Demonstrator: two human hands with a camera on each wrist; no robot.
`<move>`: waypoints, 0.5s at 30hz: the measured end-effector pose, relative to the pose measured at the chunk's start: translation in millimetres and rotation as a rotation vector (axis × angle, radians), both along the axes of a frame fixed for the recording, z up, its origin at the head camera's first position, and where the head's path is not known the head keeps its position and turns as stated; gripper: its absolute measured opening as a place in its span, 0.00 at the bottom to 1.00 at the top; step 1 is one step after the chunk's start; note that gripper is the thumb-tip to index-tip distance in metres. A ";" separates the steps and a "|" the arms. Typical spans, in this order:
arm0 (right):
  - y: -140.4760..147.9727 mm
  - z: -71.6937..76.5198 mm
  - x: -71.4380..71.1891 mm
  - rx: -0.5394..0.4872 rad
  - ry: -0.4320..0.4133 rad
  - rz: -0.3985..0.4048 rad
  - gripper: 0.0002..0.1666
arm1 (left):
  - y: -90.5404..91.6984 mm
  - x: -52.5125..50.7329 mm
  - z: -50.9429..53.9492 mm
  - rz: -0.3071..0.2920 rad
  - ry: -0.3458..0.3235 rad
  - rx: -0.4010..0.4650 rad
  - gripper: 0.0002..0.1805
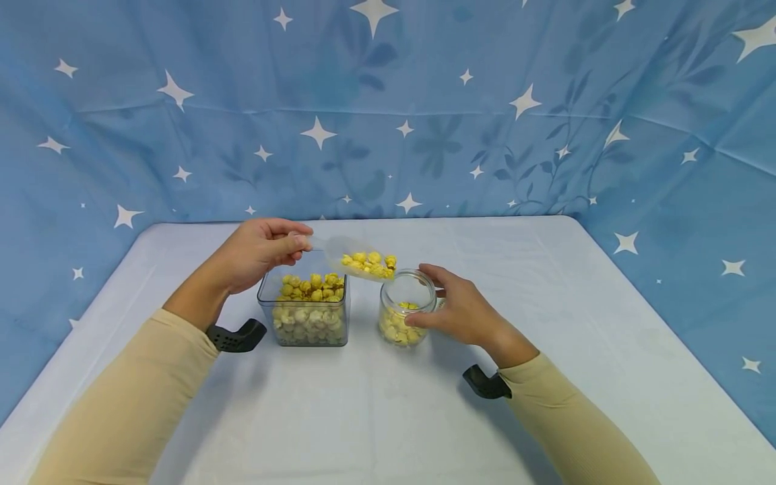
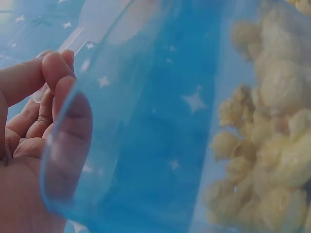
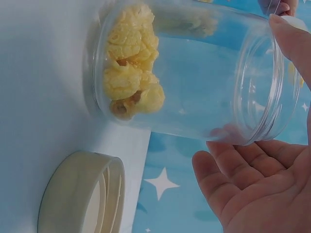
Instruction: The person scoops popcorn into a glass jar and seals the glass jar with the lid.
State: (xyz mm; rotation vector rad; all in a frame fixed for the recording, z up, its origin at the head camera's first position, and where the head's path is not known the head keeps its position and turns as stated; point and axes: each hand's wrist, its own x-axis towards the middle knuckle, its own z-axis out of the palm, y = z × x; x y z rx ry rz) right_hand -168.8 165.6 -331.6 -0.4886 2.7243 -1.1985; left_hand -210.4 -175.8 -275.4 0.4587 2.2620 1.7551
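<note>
My left hand (image 1: 261, 250) pinches the handle of a clear scoop (image 1: 337, 248). Several yellow popcorn pieces (image 1: 366, 264) lie in the scoop, whose front end is over the rim of a clear jar (image 1: 408, 289). Around the jar's upper part, my right hand (image 1: 457, 303) grips with thumb and fingers on opposite sides. The jar stands upright on the table, with popcorn (image 3: 131, 63) in its bottom. Below the left hand, a clear rectangular box (image 1: 303, 302) holds more popcorn (image 1: 312, 288).
A cream-coloured lid (image 3: 73, 194) lies on the table beside the jar in the right wrist view; the right hand mostly hides it in the head view. The white table (image 1: 339, 417) ends at a blue star-patterned cloth (image 1: 388, 162) behind.
</note>
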 end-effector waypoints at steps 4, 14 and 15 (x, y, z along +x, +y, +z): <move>0.1 -0.1 -0.1 -0.002 0.000 0.004 0.57 | 5.3 0.6 4.0 -0.006 -0.001 -0.034 0.21; -0.1 0.1 0.3 0.005 -0.006 -0.001 0.57 | 14.0 1.4 9.2 -0.018 0.025 -0.118 0.23; -0.1 0.1 0.4 0.008 -0.006 -0.003 0.57 | 14.8 1.6 9.8 -0.020 0.026 -0.125 0.23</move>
